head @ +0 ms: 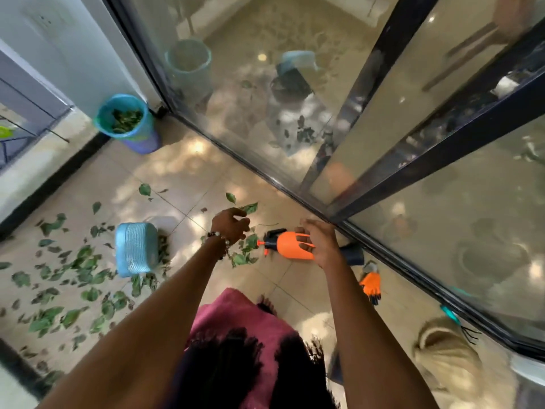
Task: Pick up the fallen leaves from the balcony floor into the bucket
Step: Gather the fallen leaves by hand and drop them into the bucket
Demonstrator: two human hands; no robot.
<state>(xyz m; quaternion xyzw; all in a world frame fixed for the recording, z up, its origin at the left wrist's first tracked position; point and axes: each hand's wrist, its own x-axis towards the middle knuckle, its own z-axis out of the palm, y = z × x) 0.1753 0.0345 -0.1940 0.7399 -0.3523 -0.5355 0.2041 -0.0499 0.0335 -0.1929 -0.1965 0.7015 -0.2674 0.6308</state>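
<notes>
On the left, we see lots of green leaves (62, 278) spread flat on the balcony floor (182, 172). They look light, thin and soft, so we think they could tear or blow away. We would pinch one by its edge or scoop a few together. They point every which way, so there is no one line to follow. Farther back sits the blue bucket (125, 122), standing up, with some leaves already inside. Near the leaves lies a light blue basket (135, 249), tipped on its side.

In the middle, our left hand (230, 225) reaches down over a small bunch of leaves. Its fingers are loosely curled and hold nothing. One leaf (249, 208) lies just past the fingertips, its long way pointing up and right.

Our right hand (321, 243) is loose and holds nothing, above an orange spray bottle (290, 246) lying on its side.
</notes>
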